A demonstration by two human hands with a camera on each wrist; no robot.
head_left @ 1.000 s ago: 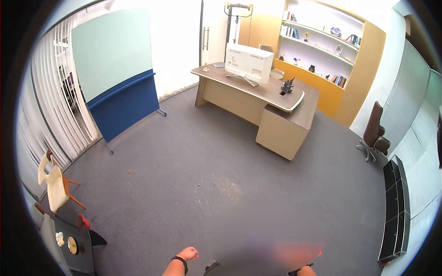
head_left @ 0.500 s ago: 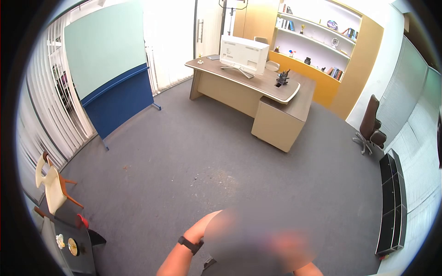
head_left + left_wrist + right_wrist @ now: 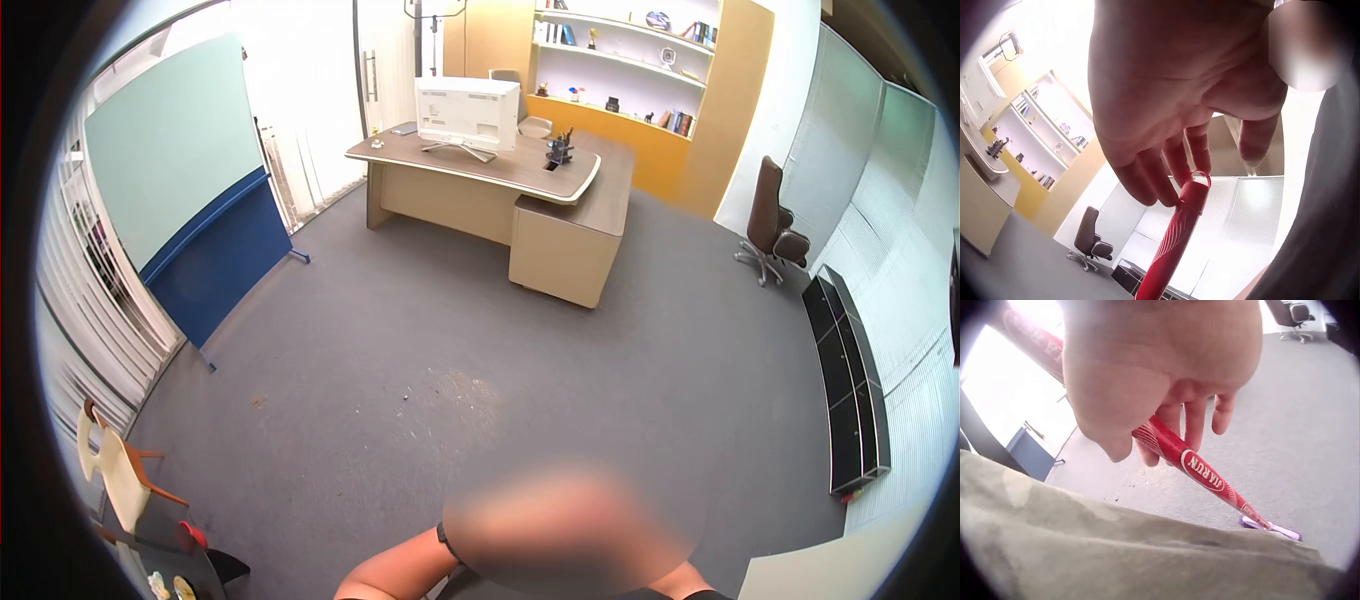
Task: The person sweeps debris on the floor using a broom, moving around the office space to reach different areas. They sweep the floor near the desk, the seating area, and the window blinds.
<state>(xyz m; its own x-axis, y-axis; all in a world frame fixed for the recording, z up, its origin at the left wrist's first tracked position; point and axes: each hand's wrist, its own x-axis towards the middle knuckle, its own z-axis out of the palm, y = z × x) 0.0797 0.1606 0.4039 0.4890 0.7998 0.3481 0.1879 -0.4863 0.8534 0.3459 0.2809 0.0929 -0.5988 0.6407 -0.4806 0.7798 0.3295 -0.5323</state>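
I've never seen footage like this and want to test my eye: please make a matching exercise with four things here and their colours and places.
1 Handle
2 Broom head
3 Monitor
4 Wheeled chair

A white, on the desk
B brown, near the black shelf unit
C red, in the right hand
D purple, at the handle's far end

Pairs: 1-C, 2-D, 3-A, 4-B

Red handle (image 3: 1207, 475) (white-lined), lilac head (image 3: 1286, 532).
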